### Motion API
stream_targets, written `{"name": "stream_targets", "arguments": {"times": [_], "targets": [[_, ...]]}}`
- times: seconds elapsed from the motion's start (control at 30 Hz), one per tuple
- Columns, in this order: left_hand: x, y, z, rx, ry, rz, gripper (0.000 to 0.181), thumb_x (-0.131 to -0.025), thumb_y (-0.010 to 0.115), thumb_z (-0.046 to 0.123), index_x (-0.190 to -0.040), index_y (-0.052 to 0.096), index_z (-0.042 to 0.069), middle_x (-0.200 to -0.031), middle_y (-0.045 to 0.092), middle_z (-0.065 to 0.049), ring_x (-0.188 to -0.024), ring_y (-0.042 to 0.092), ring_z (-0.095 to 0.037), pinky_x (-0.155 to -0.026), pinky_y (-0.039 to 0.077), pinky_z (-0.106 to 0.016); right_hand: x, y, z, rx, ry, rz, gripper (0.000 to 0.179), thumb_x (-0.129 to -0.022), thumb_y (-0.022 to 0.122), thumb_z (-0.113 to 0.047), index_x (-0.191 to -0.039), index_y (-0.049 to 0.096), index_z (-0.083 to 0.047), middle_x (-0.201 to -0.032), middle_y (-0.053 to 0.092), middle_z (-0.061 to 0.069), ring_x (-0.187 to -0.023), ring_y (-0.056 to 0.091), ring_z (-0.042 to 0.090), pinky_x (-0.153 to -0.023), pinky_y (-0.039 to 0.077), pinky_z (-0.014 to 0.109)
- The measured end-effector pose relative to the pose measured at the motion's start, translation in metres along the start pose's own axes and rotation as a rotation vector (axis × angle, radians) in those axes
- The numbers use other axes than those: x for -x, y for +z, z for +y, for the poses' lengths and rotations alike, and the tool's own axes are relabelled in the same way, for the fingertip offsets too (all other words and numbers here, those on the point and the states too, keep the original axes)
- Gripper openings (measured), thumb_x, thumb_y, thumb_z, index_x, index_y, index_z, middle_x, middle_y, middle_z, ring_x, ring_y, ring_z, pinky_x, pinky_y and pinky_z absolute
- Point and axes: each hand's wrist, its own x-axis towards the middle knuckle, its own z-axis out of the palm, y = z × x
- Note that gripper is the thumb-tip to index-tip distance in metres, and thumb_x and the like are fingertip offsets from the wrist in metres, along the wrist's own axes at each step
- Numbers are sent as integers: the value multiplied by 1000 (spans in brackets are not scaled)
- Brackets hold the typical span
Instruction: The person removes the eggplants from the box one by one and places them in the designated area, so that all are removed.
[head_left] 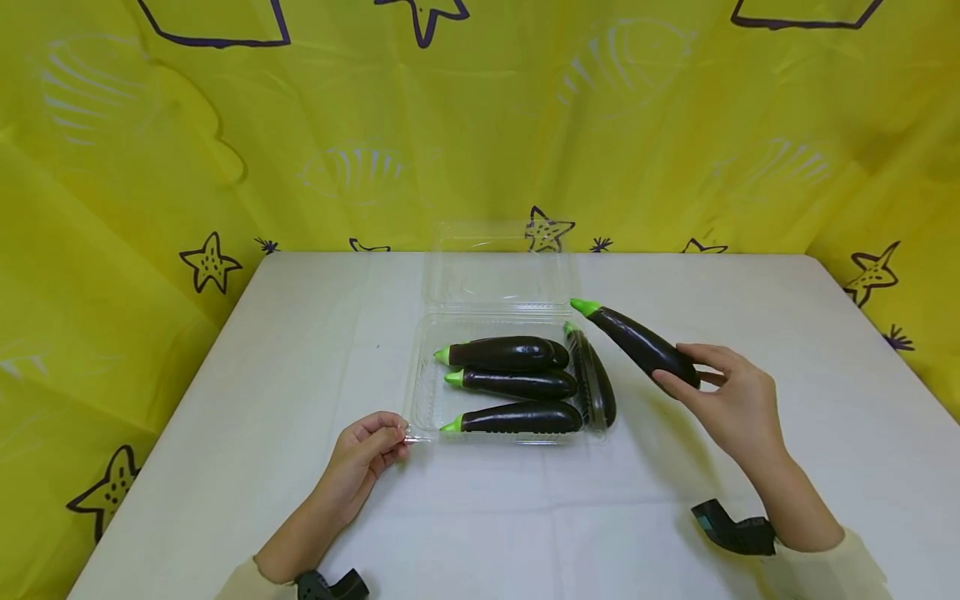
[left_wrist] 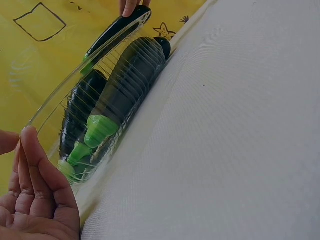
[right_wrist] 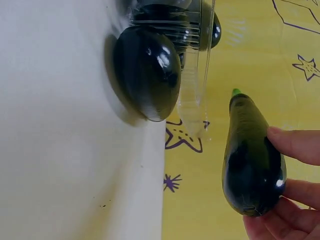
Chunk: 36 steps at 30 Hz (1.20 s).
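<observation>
In the head view my right hand (head_left: pixel 738 404) grips a dark purple eggplant (head_left: pixel 637 337) by its thick end. The eggplant is held up to the right of a clear plastic container (head_left: pixel 427 400), its green stem end pointing left toward it. At the container's near left corner, my left hand (head_left: pixel 367 458) pinches the rim between thumb and fingers. Several eggplants lie inside, the nearest one (head_left: pixel 521 417) with its stem to the left. Another eggplant (head_left: pixel 607 392) rests on the table along the outside of the right wall, partly seen through the plastic.
Behind the container its hinged clear lid (head_left: pixel 498 279) stands folded back. A white cloth covers the table (head_left: pixel 300 350). A yellow curtain (head_left: pixel 480 117) with sea-creature drawings hangs at the back and sides. Both wrists carry black camera mounts.
</observation>
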Motion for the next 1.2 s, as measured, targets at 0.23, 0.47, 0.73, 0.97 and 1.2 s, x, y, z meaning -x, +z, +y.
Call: {"name": "stream_targets", "arguments": {"times": [0.23, 0.47, 0.73, 0.97, 1.2], "targets": [[0, -1, -1, 6, 9, -10, 12, -86, 50, -2, -83, 58, 7, -78, 58, -1, -66, 54, -10, -63, 47, -20, 3, -3, 4, -35, 155, -19, 43, -74, 77, -21, -107, 65, 3, -104, 62, 21, -78, 47, -19, -64, 41, 4], [0, 0, 1, 17, 29, -16, 12, -86, 50, -2, -82, 59, 6, -77, 58, -2, -65, 54, -10, -63, 47, -20, 1, -1, 10, -4, 297, -57, 50, -76, 75, -30, -109, 64, 5, -101, 63, 24, -59, 47, -21, -57, 41, 8], [0, 0, -1, 17, 13, -12, 14, -86, 49, -2, -82, 59, 8, -77, 58, -1, -65, 54, -9, -62, 47, -20, 2, 6, 16, 46, 337, -97, 53, -77, 72, -37, -109, 64, 4, -98, 65, 22, -92, 60, 28, -65, 38, 24], [0, -1, -1, 9, 7, -13, 12, -86, 50, -2, -83, 59, 7, -77, 58, -1, -66, 54, -10, -63, 47, -20, 2, 14, 16, 37, 353, -139, 55, -79, 70, -38, -110, 63, 6, -98, 64, 23, -98, 56, 38, -67, 39, 27], [0, 0, 0, 7, 7, -14, 12, -86, 50, -2, -83, 58, 6, -77, 58, -1, -66, 54, -10, -63, 47, -20, 3, 20, 16, 25, 371, -155, 55, -79, 70, -39, -108, 64, 7, -94, 66, 21, -94, 58, 36, -60, 39, 21]]}}
